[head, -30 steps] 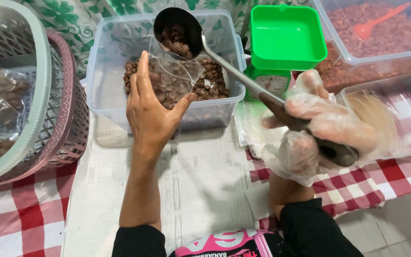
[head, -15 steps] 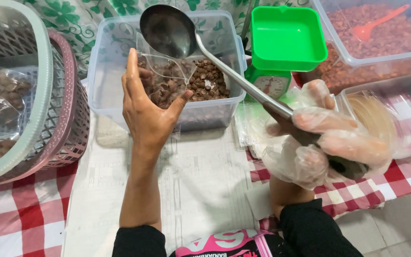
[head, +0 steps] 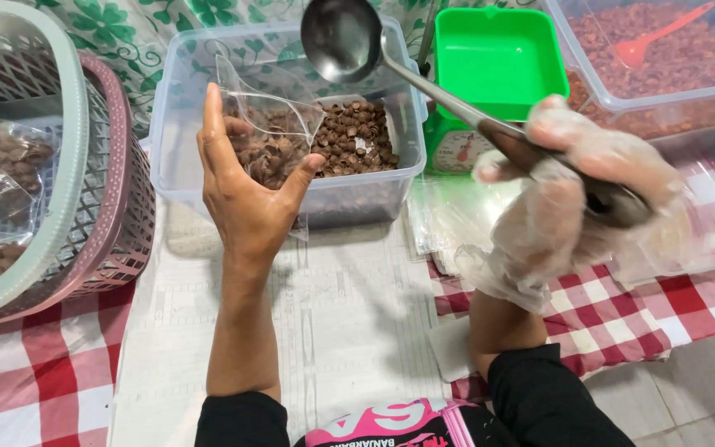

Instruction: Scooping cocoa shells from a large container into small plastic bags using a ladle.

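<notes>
small clear plastic bag (head: 271,136), partly filled with brown nuts, held upright over the clear tub of nuts (head: 357,149). left hand (head: 246,178) bare, fingers wrapped round the bag, thumb out on the near side, mouth gaping upward. right hand (head: 577,190) in a loose clear glove, fingers closed on the handle of a steel ladle (head: 343,37); bowl looks empty, raised above the tub's far edge. judgement: keep the bag mouth wide and low over the tub so spills drop back in; bring the ladle lip right to the opening, tip slowly. green tray (head: 498,58) just right; stacked baskets (head: 84,165) left.
</notes>
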